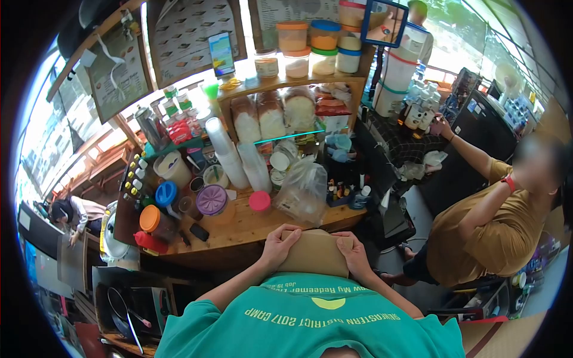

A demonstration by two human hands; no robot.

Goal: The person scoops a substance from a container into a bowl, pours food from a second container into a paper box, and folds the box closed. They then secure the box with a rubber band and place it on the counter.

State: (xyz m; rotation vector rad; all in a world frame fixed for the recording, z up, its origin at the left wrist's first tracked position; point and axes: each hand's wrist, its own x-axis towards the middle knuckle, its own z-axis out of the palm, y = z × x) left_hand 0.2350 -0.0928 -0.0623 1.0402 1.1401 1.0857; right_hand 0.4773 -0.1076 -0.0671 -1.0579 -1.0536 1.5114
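A brown paperboard piece (314,253), possibly a folded box or packet, is held in front of my chest. My left hand (279,246) grips its left edge, thumb on top. On the opposite edge, my right hand (357,255) pinches it near the upper corner. Whether it has an opening or contents cannot be seen. Just beyond it, a clear plastic bag (302,190) lies on the wooden counter (245,225), with a pink-lidded container (259,201) to its left.
Stacked plastic cups (225,152), a purple-lidded tub (212,200) and an orange-lidded jar (156,221) crowd the counter. Bread loaves (270,116) sit under a shelf of lidded containers (292,37). A person in a brown shirt (495,232) stands close on the right. Pans (124,316) are at lower left.
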